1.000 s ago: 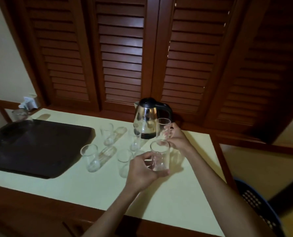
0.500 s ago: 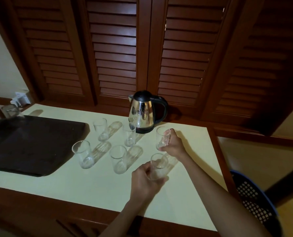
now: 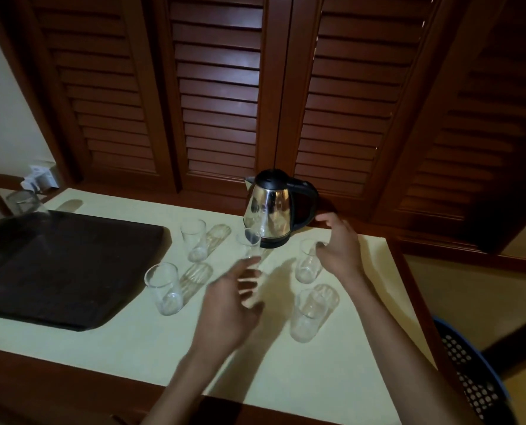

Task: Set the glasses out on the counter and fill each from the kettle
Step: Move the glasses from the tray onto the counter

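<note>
I count 5 glasses in plain sight on the pale yellow surface (image 3: 286,378), all clear, straight-sided, upright and apparently empty. The back-left glass (image 3: 194,240) and the front-left glass (image 3: 163,289) stand just beside the dark brown rectangular tray (image 3: 56,265). The middle glass (image 3: 249,240) stands right in front of the stainless-steel kettle with black lid and handle (image 3: 267,210), which sits at the rear of the surface against the dark wooden louvred doors (image 3: 218,87). The back-right glass (image 3: 307,262) and the front-right glass (image 3: 307,314) stand one behind the other on the right.

The left hand (image 3: 228,311) hovers between the 2 groups, blurred, its fingers spread and holding nothing. I cannot tell whether another glass stands behind it. The right hand (image 3: 340,250) is above the back-right glass, fingers spread and loosely bent. Its thumb is near that glass's rim and its forefinger is close to the kettle's handle, gripping neither. A blue perforated plastic basket (image 3: 470,378) sits low at the right, off the surface.
</note>
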